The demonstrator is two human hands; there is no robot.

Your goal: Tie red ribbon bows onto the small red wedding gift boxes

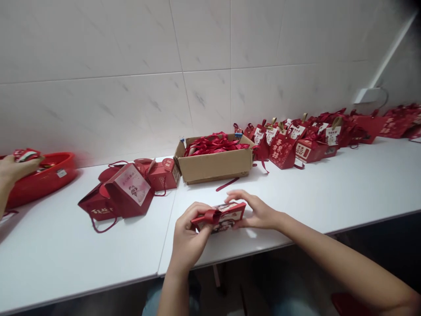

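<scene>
Over a white table, the left hand pinches a red box; the right hand spreads around its end; tiled wall beyond both.

- We count two hands of the wearer: left hand and right hand.
- One co-worker's hand.
- One ribboned red box held.
- One red basin.
- One cardboard carton.
- Two blue clips.
- At least three gift boxes left of the carton.
- Right of it, more red packages than we can count.
</scene>
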